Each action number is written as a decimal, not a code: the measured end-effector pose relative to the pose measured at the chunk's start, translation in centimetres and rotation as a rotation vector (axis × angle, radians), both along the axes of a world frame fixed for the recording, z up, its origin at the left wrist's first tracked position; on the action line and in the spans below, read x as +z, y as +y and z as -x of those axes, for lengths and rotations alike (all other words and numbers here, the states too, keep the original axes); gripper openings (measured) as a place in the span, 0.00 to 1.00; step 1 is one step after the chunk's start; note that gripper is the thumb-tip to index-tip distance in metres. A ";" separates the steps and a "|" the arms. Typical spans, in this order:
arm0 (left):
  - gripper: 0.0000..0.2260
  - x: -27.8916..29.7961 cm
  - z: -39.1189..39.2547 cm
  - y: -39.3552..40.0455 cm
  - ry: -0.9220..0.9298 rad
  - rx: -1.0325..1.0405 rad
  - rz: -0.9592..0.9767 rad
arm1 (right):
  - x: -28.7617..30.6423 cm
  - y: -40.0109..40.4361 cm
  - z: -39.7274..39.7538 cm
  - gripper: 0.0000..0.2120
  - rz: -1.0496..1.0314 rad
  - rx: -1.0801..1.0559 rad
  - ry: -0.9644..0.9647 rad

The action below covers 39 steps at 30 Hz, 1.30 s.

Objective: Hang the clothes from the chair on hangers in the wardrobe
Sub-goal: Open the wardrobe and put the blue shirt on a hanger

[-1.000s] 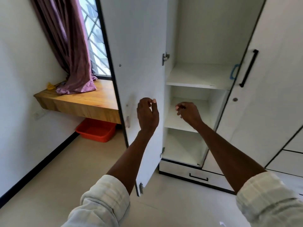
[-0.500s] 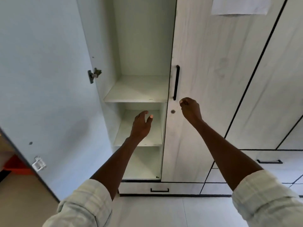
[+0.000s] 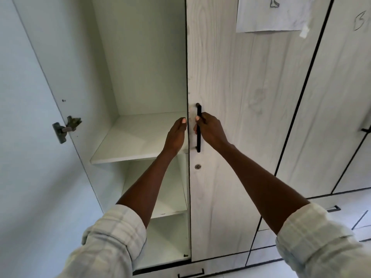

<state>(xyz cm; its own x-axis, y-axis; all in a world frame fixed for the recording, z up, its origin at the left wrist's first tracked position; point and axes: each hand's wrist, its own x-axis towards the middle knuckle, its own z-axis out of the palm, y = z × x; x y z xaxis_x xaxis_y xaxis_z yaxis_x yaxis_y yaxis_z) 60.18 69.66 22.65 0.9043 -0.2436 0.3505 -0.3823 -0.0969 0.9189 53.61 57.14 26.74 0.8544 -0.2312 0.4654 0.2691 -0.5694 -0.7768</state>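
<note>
The tall white wood-grain wardrobe point(image 3: 230, 87) fills the view, its left compartment standing open and the next door at 12 o'clock closed. The right hand point(image 3: 210, 130) has its fingers curled round the slim black vertical bar handle point(image 3: 198, 128) of that closed door, thumb lying along the bar's left side. The left hand point(image 3: 176, 135) is just beside it at 9 o'clock of the handle, fingers straight and together, its fingertips point(image 3: 183, 121) at the closed door's left edge; whether they touch the edge cannot be told. It holds nothing.

Below the handle, at 6 o'clock, sits a small round silver keyhole lock point(image 3: 198, 166). Inside the open compartment a plain white upper shelf point(image 3: 132, 137) lies at the level of the hands, with a second white shelf point(image 3: 170, 205) below it, partly hidden by the left forearm. The open white door panel point(image 3: 30, 137) swings out at 9 o'clock, carrying a grey metal hinge point(image 3: 65, 128).

At 1 o'clock a white paper sheet with a pencil sketch point(image 3: 275, 15) is taped to the closed door. Both forearms come out of rolled pale checked sleeves point(image 3: 114, 237). No clothes or hangers are in view.
</note>
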 end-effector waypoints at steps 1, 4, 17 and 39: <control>0.15 -0.1 -0.7 -0.3 0.027 -0.038 0.010 | -0.1 -0.2 -0.3 0.10 -0.021 0.014 0.005; 0.20 -0.7 -1.2 -1.0 0.085 -0.055 0.045 | 0.1 -0.9 -0.6 0.12 0.009 0.039 0.036; 0.25 -2.4 7.3 -2.4 -0.015 0.155 0.233 | 0.1 -1.8 6.3 0.14 0.042 0.079 0.085; 0.19 -2.6 34.3 -25.5 -0.117 -0.334 0.098 | 0.2 -23.3 36.7 0.26 -0.048 -0.318 0.099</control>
